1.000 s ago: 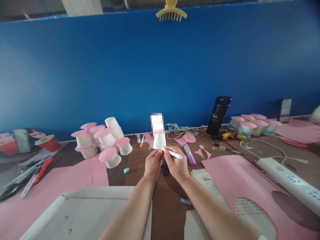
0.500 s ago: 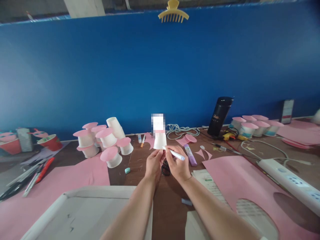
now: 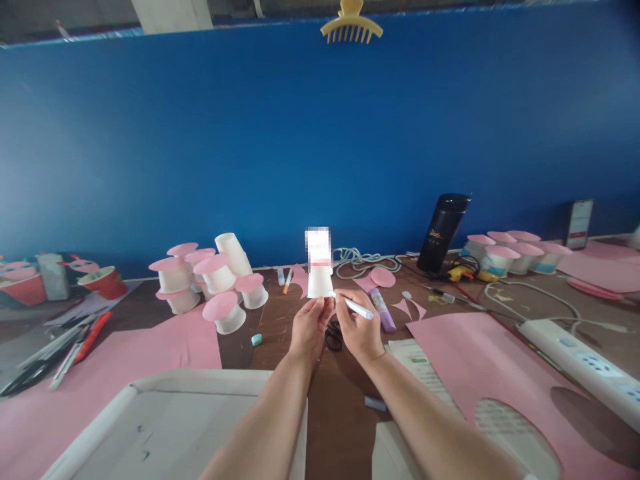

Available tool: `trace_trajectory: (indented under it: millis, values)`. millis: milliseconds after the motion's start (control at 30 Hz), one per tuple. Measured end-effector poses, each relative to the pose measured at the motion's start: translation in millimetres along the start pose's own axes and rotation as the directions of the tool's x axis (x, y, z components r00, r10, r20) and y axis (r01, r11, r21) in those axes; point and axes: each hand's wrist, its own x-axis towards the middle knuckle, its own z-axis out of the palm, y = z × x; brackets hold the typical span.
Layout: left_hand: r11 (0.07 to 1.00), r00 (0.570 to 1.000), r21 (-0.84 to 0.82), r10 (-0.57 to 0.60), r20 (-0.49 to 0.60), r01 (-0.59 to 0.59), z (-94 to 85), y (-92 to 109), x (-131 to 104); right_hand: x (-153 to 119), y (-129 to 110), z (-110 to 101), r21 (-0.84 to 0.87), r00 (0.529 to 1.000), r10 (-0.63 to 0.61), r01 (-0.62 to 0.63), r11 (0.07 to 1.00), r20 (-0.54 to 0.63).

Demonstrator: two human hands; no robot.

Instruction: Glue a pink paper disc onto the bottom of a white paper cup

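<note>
My left hand [image 3: 310, 328] pinches the lower edge of a white paper cup [image 3: 319, 285], whose wider end faces down. In my right hand [image 3: 361, 333] is a white marker pen [image 3: 359, 309], gripped as for writing. Its tip is close to the cup's lower right side; whether it touches I cannot tell. Directly behind the cup stands a bright blurred panel [image 3: 319, 245]. Black scissor handles [image 3: 333, 337] lie on the table between my wrists. A purple glue stick [image 3: 383, 310] lies just right of my right hand.
White cups topped with pink paper discs [image 3: 220, 307] cluster at left; similar cups [image 3: 501, 259] stand at right. Pink sheets [image 3: 165, 353] cover both sides. A black flask [image 3: 443, 233], white cables [image 3: 367, 262], a power strip [image 3: 583, 360] and a light green cap [image 3: 257, 340] are around.
The pen tip has shifted slightly right and away from the cup's front. The whole view has moved a little. Both hands keep their holds.
</note>
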Motion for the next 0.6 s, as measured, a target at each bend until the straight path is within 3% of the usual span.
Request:
trace_trajectory:
  millis: [600]
  values:
    - [0.997, 1.000, 0.070, 0.012, 0.028, -0.014, 3.5, -1.5, -2.6, -0.2, 2.6, 0.5, -0.046, 1.000, 0.023, -0.022, 0.999, 0.008]
